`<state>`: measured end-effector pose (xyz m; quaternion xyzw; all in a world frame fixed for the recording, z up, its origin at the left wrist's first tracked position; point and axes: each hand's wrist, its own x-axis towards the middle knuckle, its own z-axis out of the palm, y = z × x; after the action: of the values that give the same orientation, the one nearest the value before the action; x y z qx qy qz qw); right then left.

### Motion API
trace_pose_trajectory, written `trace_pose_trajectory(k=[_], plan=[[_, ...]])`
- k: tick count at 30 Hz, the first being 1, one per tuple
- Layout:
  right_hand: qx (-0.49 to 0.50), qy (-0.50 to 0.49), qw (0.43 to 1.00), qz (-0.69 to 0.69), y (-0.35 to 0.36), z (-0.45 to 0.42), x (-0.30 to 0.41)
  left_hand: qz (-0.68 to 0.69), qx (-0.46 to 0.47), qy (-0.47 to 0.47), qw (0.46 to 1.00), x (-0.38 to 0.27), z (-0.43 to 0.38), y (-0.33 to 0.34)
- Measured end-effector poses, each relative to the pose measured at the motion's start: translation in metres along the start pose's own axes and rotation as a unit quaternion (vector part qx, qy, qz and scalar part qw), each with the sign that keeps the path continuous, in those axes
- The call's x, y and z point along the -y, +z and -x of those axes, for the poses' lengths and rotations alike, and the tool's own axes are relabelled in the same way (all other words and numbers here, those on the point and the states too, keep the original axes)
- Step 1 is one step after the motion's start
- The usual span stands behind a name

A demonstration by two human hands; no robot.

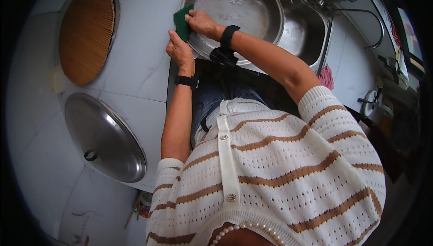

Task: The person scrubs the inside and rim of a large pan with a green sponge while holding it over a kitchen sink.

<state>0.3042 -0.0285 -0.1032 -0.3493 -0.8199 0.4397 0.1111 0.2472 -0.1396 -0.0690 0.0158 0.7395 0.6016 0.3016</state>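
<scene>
A large round metal pan with bubbly, shallow water in it rests over the stainless steel sink. At the pan's left rim, my right hand grips a green scouring pad, thumb and fingers pinching its right side. The pad covers part of the rim. Just below it is my left hand, its thumb pointing up at the pad's lower edge. Its other fingers are mostly hidden, so I cannot tell what they grip beside the rim. Black bands circle both wrists.
A domed metal lid and a round brown ribbed mat or cover lean on the left, by the tiled wall. A curved faucet reaches over the right counter. A pink cloth hangs at the sink's front corner.
</scene>
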Motion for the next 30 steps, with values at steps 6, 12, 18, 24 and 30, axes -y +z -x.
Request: trace_pose_trajectory(k=[6,12,18,24,30], plan=[[0.210,0.160,0.964,0.025,-0.021,0.063,0.029,0.120,0.009,0.004,0.993,0.009,0.000,-0.005],[0.007,0.080,0.996,0.046,-0.020,-0.037,0.015,0.090,0.050,-0.039,0.994,-0.008,0.011,-0.002],[-0.046,0.085,0.995,0.041,-0.038,-0.039,0.022,0.083,0.048,-0.041,0.995,-0.013,0.014,-0.001],[0.156,0.043,0.987,0.007,-0.035,0.042,0.028,0.105,0.035,-0.016,0.994,-0.004,0.013,-0.001],[-0.116,0.132,0.980,-0.089,-0.029,-0.046,0.024,0.071,0.060,-0.001,0.996,-0.008,0.012,-0.002]])
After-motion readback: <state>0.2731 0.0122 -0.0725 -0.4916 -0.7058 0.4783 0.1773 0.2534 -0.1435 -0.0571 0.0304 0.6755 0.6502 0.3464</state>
